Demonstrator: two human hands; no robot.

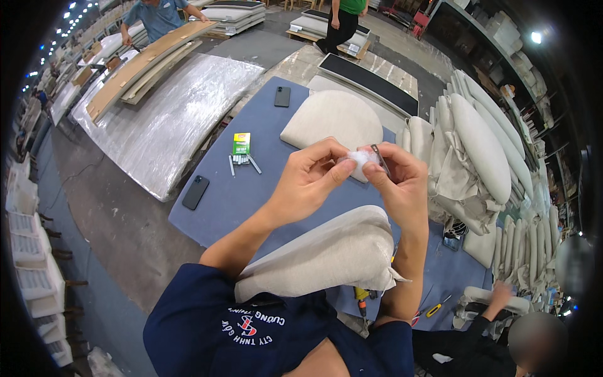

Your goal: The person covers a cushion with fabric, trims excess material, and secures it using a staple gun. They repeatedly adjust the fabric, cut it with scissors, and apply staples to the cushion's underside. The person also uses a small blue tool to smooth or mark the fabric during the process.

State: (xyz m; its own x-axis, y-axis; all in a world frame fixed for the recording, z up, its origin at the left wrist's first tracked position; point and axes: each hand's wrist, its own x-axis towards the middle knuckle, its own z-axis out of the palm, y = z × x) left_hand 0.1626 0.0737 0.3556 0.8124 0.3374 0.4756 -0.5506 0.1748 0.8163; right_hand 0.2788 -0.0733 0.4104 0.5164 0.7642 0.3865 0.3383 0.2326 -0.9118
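Note:
Above the blue-covered table, a tuft of white fluffy wadding (362,161) is pinched between my two hands. My left hand (314,176) is closed on its left side with thumb and fingertips. My right hand (402,179) grips the other side, and a small dark metal tool (379,157) sticks up between its fingers; its full shape is hidden. Below my hands, a beige upholstered cushion (320,254) leans against my body, loose fabric bunched at its right corner. A rounded beige cushion (336,116) lies flat on the table beyond my hands.
On the table (245,201) are two phones (196,191), a green-yellow box (241,144) with staple strips, a yellow-black power tool (362,298) and a yellow-handled screwdriver (438,306). Stacked beige cushions (477,144) stand right. A co-worker (465,345) sits lower right; others stand farther back.

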